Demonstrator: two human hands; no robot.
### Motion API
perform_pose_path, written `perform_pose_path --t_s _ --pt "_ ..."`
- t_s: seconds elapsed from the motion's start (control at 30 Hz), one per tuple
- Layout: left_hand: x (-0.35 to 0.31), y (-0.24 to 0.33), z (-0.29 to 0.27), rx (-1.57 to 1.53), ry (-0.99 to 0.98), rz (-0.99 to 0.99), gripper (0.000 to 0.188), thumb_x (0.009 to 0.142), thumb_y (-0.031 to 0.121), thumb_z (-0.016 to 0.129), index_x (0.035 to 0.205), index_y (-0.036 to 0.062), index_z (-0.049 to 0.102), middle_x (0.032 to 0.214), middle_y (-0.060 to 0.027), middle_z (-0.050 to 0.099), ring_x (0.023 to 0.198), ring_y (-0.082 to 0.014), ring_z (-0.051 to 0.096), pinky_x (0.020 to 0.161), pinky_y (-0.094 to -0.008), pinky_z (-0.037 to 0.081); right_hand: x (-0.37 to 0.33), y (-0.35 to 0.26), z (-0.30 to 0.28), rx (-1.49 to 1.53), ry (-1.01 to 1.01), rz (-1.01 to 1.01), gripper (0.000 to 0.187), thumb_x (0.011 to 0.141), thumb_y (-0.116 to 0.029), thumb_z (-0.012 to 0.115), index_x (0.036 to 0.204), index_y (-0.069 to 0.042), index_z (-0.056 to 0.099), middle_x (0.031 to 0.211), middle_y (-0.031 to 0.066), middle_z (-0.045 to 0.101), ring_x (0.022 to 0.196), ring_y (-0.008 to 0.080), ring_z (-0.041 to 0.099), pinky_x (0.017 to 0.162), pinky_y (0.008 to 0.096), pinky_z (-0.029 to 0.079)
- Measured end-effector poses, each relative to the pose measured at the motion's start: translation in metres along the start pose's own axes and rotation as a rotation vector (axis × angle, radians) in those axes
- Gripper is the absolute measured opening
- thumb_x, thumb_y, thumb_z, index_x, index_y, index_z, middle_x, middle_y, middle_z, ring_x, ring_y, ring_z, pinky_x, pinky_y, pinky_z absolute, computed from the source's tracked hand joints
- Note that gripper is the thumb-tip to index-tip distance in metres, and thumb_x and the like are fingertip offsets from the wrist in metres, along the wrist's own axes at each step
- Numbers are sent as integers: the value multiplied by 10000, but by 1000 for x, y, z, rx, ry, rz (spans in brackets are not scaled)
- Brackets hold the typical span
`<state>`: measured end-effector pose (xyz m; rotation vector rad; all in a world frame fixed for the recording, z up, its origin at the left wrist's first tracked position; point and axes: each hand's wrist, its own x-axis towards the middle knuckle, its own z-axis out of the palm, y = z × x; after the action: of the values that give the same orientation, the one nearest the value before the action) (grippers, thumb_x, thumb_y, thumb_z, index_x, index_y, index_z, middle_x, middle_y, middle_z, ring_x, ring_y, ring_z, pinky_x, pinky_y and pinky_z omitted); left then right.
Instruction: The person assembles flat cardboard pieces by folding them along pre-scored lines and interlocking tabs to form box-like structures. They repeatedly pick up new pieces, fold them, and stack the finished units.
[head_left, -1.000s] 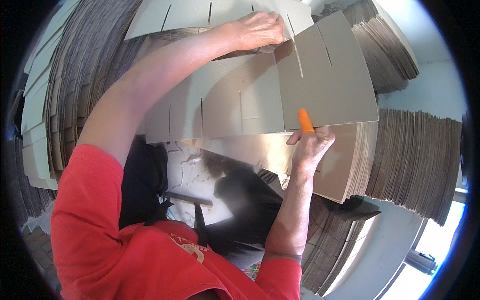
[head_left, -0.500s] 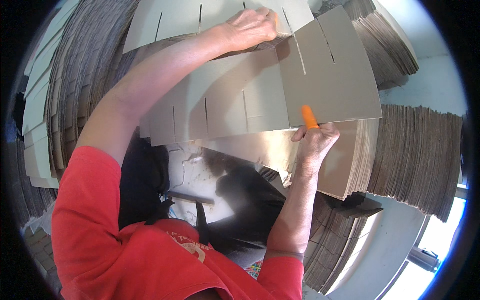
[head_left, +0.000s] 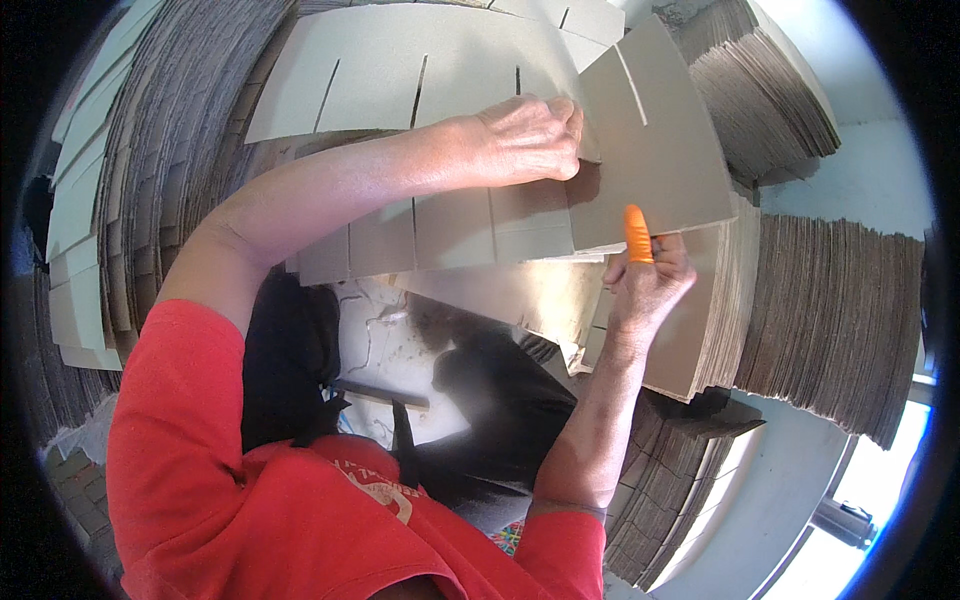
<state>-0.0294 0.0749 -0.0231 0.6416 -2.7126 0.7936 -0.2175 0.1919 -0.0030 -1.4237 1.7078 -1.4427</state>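
Observation:
My left hand (head_left: 535, 140) is closed at the near right corner of a pale slotted cardboard sheet (head_left: 370, 85), its fingertips hidden. The sheet has several cut slots and slants over other cardboard. Below my left arm lies another slotted piece (head_left: 450, 235), flat. At its right, an upright cardboard panel (head_left: 655, 150) with a slot is tilted back. My right hand (head_left: 652, 285), wearing an orange finger cot (head_left: 638, 235) on one finger, pinches this panel's lower edge.
Cardboard stacks (head_left: 170, 170) rise along the left. More stand at the right, including a tall stack (head_left: 835, 315), one at the far right (head_left: 755, 85) and one beside my right wrist (head_left: 690, 320). A dark stack (head_left: 665, 480) sits lower. A white floor patch (head_left: 375, 330) shows below.
My left hand has come nearer and slightly right, bringing the far slotted sheet toward me. My right hand has shifted a little right, and the upright panel's angle has changed.

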Motion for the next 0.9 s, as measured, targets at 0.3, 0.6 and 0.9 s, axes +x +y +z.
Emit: perform_pose_path --t_s 0.3,0.6,0.9 --pt "-18 90 -22 -489 186 -134 302 775 183 686 920 -81 659 926 -220 640 780 -260 611 577 -298 565 -8 -6 1 -29 88 -36 274 760 143 444 889 34 659 501 56 575 409 72 514 391 203 380" --pt "20 -77 28 -332 165 -889 445 934 236 489 1330 32 485 1436 -190 396 1400 -342 307 1168 -469 229 -11 -1 -5 24 80 -51 329 702 164 398 869 28 646 476 47 566 414 72 537 387 214 399" --pt "-22 -143 146 25 277 -340 265 827 148 523 1052 71 640 1141 -152 592 1131 -327 515 1059 -495 362 -14 -5 0 8 42 -46 281 766 142 437 907 24 650 506 43 576 434 81 553 424 224 439"
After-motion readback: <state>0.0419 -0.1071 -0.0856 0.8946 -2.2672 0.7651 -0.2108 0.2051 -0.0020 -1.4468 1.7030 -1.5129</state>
